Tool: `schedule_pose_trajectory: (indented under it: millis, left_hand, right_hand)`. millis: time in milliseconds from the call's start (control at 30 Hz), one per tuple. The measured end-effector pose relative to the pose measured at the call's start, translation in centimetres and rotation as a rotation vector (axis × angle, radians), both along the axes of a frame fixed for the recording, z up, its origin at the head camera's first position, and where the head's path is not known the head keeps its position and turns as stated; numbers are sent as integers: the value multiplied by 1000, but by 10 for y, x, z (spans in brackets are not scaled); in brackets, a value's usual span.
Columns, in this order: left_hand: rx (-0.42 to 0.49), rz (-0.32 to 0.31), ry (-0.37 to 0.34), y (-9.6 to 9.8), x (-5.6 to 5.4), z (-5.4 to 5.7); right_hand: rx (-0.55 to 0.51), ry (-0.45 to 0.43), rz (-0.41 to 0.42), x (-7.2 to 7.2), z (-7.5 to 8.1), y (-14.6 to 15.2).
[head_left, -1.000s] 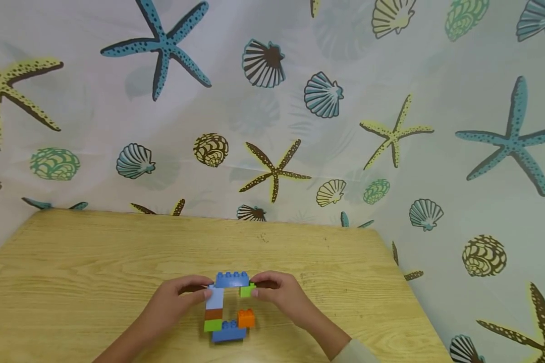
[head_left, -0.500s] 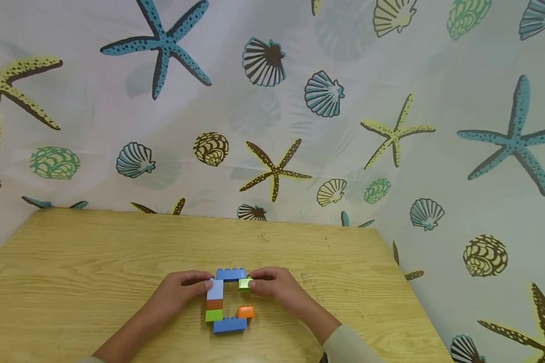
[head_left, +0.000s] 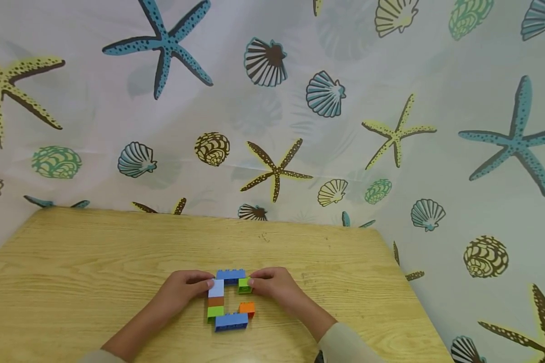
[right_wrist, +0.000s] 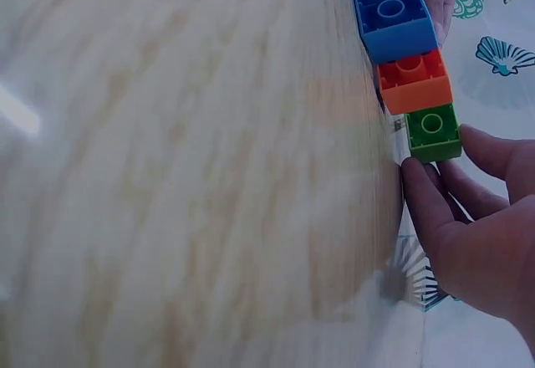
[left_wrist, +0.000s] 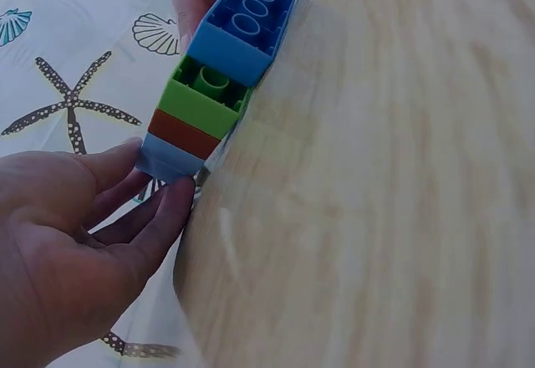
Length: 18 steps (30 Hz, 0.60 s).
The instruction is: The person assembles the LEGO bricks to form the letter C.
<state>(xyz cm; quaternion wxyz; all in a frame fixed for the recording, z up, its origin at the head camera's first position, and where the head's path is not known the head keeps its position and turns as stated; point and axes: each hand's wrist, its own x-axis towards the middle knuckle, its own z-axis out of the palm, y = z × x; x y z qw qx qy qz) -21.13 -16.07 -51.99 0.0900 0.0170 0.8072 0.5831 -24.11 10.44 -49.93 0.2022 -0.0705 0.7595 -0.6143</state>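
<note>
A ring of joined toy building bricks is held up over the table, with a gap on its right side. In the head view, a long blue brick (head_left: 230, 275) forms its top. The left side stacks a light blue brick (head_left: 216, 288), a brown brick (head_left: 215, 301) and a green brick (head_left: 215, 311). Along the bottom runs another blue brick (head_left: 231, 321), carrying an orange brick (head_left: 247, 307). My left hand (head_left: 181, 291) pinches the light blue brick. My right hand (head_left: 274, 283) pinches the small green brick (right_wrist: 433, 134) below the top blue brick. Hollow undersides show in both wrist views.
A wooden table (head_left: 118, 252) lies beneath the hands. Behind it and to the right hangs a pale cloth (head_left: 290, 101) printed with starfish and shells.
The brick ring has tilted, so the hollow undersides of several bricks now face the head camera. It has risen slightly. Both hands keep their hold on it.
</note>
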Motion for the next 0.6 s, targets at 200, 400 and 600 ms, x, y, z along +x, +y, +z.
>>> schedule_pose_trajectory:
  millis: [200,400,600]
  left_hand:
    - [10,-6,13,1,-2,0]
    - [20,-7,11,1,-1,1]
    - [-112,25,77,-2,6,6]
  right_hand:
    - [20,30,-11,0,-3,-2]
    - [15,35,-16,1,-3,-2]
    - [87,145,-22,5,0,5]
